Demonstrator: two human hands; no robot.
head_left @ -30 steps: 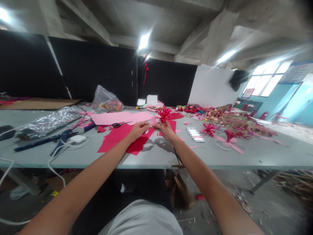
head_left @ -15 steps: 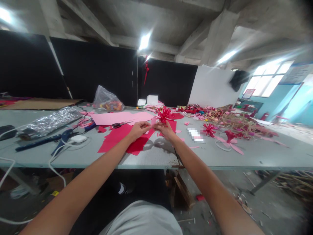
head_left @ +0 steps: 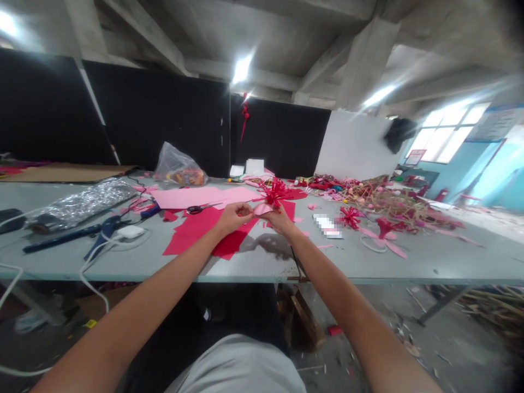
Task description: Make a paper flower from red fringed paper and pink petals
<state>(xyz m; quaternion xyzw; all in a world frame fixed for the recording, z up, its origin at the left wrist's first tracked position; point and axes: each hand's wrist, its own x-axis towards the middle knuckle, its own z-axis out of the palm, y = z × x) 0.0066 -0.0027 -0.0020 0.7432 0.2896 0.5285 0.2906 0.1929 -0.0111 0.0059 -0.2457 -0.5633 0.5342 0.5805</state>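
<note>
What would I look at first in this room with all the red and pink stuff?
You'd spot the red paper flower first, in the middle, right above the left hand and the right hand. To the right, a big heap of paper flowers on sticks spreads along the grey table. Nearer the left hand lie bright red paper sheets.

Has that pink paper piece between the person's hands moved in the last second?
Yes: against the scissors lying on the table, the pink paper piece has shifted rightward, toward the right hand, and now lies flatter.
</note>
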